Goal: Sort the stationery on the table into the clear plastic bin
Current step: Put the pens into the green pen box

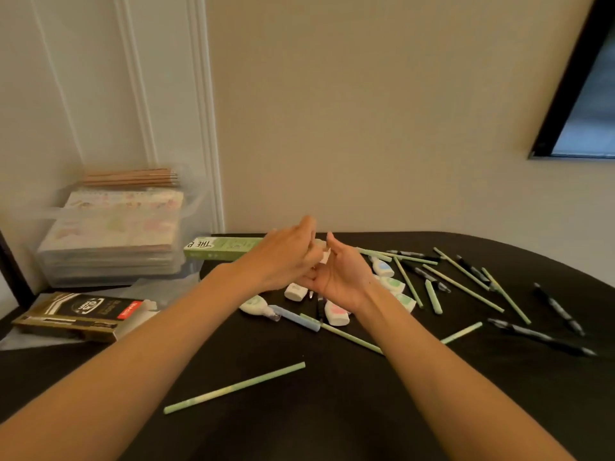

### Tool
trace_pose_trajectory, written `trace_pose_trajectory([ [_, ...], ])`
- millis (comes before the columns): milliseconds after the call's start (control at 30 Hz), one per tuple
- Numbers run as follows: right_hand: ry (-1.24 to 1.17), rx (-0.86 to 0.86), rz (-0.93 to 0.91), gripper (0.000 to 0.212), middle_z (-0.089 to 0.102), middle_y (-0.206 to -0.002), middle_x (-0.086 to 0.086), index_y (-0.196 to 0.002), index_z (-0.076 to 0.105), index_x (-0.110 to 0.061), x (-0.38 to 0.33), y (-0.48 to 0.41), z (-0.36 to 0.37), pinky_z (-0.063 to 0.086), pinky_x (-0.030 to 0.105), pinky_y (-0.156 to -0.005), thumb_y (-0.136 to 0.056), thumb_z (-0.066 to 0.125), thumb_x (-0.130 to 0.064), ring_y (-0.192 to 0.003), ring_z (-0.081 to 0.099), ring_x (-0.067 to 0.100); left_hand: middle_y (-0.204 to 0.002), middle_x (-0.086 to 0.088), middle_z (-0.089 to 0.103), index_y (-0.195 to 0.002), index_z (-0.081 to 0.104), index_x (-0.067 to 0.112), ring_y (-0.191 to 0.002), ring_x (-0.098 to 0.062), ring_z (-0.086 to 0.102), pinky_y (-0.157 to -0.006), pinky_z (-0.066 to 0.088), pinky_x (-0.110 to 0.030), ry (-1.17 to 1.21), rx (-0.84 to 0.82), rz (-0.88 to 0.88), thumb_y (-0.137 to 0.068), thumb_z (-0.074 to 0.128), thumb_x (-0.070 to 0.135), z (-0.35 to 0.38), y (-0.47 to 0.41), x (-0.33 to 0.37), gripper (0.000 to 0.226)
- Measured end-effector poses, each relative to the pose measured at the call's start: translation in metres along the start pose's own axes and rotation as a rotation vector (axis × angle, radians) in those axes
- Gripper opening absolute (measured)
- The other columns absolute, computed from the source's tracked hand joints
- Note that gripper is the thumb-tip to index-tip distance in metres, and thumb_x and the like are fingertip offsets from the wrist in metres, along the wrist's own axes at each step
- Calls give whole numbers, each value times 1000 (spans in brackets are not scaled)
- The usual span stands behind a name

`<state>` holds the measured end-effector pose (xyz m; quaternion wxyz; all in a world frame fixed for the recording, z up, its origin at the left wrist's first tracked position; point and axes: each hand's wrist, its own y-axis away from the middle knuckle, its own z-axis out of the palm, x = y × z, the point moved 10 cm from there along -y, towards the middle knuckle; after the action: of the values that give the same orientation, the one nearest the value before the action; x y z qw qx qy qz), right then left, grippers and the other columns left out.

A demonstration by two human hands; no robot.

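Both hands meet above the middle of the black table (299, 410). My left hand (286, 257) and my right hand (342, 277) hold a small white item (324, 256) between them; most of it is hidden by the fingers. Below them lie white correction tapes (294, 292), pale green pencils (234, 387) and black pens (559, 309). The clear plastic bin (109, 257) stands at the back left and holds stacked notebooks, with brown pencils on top.
A green pencil box (219, 247) lies beside the bin. A black and gold pen box (80, 316) sits at the left edge. A wall rises right behind the table, with a dark window at the upper right.
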<state>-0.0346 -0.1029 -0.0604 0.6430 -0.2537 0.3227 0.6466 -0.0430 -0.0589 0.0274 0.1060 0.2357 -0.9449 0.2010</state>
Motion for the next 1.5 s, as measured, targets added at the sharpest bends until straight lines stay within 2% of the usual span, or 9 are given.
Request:
trace_pose_trajectory([
  [100, -22, 11, -38, 56, 66, -103, 19, -121, 51, -2, -13, 17, -14, 54, 44, -82, -100, 19, -44, -89, 68, 31, -74, 5, 45, -90, 38, 16, -63, -11, 39, -55, 26, -24, -34, 63, 27, -90, 51, 41, -4, 3, 7, 28],
  [267, 156, 14, 9, 61, 64, -113, 19, -120, 56, -4, -17, 40, -24, 51, 40, -89, -95, 30, -53, -103, 62, 30, -91, 2, 42, -88, 35, 18, -77, -16, 42, -68, 33, -29, -35, 87, -41, -93, 50, 33, 7, 11, 3, 22],
  [467, 405, 172, -17, 33, 69, -89, 13, -102, 63, -5, -21, 56, -53, 55, 28, -62, -94, 45, -31, -72, 68, 20, -98, 4, 48, -90, 41, 19, -86, -12, 50, -69, 41, -21, 13, 7, -9, -96, 47, 25, 25, 25, 19, 10],
  [700, 436, 181, -27, 23, 70, -76, 15, -87, 62, -1, -19, 69, -49, 58, 26, -58, -96, 42, -9, -62, 70, 20, -86, 10, 48, -89, 39, 19, -78, -6, 47, -62, 36, -18, 182, -26, -52, -93, 53, 19, 34, 30, 17, 15],
  [1000, 212, 116, -137, 11, 71, -89, 14, -89, 64, 0, -21, 72, -30, 58, 27, -72, -89, 53, 0, -82, 71, 20, -105, 6, 52, -111, 41, 24, -90, -4, 52, -65, 36, -3, 498, 321, -134, -96, 45, 32, 6, 27, 33, 17],
  [1133, 72, 121, -156, 20, 72, -83, 13, -79, 70, 1, -17, 77, -21, 59, 27, -71, -88, 52, 5, -78, 72, 19, -104, -2, 60, -103, 60, 14, -94, -9, 52, -69, 35, -7, 376, 470, -210, -91, 56, 26, -2, 26, 26, 18],
  [1200, 13, 125, -153, 27, 72, -82, 14, -72, 71, 1, -16, 79, -21, 59, 29, -71, -88, 51, 7, -76, 72, 20, -106, 0, 59, -106, 61, 14, -95, -7, 49, -73, 36, -14, 371, 475, -261, -87, 61, 28, 0, 26, 19, 23],
  [1333, -60, 140, -153, 17, 72, -82, 16, -84, 64, 5, -13, 77, -21, 57, 33, -75, -88, 48, 8, -77, 71, 23, -107, 6, 49, -122, 50, 16, -105, -11, 45, -80, 38, -22, 409, 423, -361, -85, 62, 35, 8, 32, 6, 44],
  [1500, -124, 136, -167, 15, 70, -82, 19, -86, 62, 6, -13, 68, -21, 56, 34, -74, -89, 48, 7, -76, 71, 25, -107, 7, 48, -124, 48, 19, -100, -9, 46, -67, 40, -15, 344, 351, -333, -85, 63, 35, 6, 37, 4, 45],
])
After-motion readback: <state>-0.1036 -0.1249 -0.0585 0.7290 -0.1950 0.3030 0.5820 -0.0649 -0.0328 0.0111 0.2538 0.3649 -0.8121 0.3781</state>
